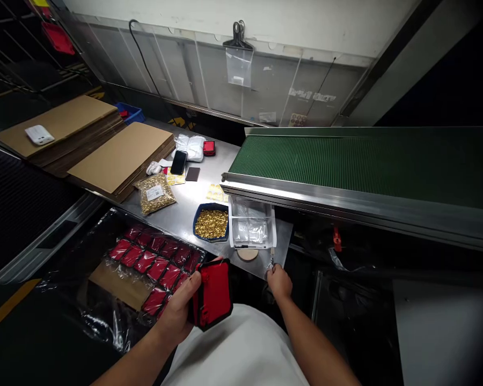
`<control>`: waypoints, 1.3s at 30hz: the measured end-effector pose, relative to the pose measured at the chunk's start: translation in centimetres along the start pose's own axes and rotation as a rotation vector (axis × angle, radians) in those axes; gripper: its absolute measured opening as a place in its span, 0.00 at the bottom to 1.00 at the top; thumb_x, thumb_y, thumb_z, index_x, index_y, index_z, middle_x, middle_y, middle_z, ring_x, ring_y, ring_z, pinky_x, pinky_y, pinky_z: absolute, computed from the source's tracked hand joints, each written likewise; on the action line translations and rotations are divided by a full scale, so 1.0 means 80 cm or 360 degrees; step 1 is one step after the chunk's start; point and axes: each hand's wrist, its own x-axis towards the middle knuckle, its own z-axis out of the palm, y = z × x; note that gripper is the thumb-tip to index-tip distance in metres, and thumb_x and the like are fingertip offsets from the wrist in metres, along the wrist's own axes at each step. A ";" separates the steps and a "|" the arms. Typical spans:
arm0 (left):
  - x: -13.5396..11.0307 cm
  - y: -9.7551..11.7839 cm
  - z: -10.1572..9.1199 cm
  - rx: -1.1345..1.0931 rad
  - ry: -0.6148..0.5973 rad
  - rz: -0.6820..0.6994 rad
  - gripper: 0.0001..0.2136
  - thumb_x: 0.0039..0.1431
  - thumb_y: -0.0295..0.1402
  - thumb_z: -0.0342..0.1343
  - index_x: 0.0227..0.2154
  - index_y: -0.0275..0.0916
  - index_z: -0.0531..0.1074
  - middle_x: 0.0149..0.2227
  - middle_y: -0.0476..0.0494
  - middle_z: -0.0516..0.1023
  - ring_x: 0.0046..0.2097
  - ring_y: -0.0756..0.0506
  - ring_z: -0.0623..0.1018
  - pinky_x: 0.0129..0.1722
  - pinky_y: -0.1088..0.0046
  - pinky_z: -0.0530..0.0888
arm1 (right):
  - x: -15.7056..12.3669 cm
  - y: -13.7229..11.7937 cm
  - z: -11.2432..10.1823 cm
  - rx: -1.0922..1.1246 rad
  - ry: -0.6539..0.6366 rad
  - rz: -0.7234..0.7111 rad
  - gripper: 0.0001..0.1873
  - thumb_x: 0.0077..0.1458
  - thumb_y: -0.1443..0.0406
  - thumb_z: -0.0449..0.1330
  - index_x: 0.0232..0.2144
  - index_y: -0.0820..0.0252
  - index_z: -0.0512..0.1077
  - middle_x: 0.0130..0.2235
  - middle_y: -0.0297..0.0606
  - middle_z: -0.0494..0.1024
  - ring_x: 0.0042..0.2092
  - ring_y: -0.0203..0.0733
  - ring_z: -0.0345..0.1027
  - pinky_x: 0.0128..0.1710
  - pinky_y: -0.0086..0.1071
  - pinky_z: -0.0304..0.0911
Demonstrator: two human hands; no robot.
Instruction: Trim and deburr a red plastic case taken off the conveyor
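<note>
My left hand [181,308] is closed around a red plastic case [218,294] with black edges, held upright over my lap. At the table's front edge, my right hand [280,281] grips a thin metallic tool [272,260] whose kind I cannot make out. Just beyond that hand stands a white divided tray [272,225] with clear plastic bags [251,231] in it. To its left is a blue bin [194,222] of small gold-coloured metal pieces [211,223]. A round tan disc [247,254] lies in front of the tray.
A carton lined with clear plastic [104,321] holds several red cases [156,268] at lower left. Cardboard stacks [123,155], a bag of gold pieces [155,194] and a phone [179,162] lie on the left. A green conveyor belt [306,161] extends right above the table.
</note>
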 end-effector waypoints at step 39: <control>-0.028 0.047 0.049 0.1519 -0.0257 0.1067 0.30 0.54 0.44 0.63 0.60 0.49 0.63 0.50 0.44 0.64 0.50 0.44 0.70 0.53 0.66 0.69 | -0.240 -0.146 -0.250 0.1329 0.0193 -0.1434 0.16 0.54 0.66 0.64 0.46 0.53 0.72 0.42 0.37 0.80 0.40 0.38 0.77 0.40 0.24 0.74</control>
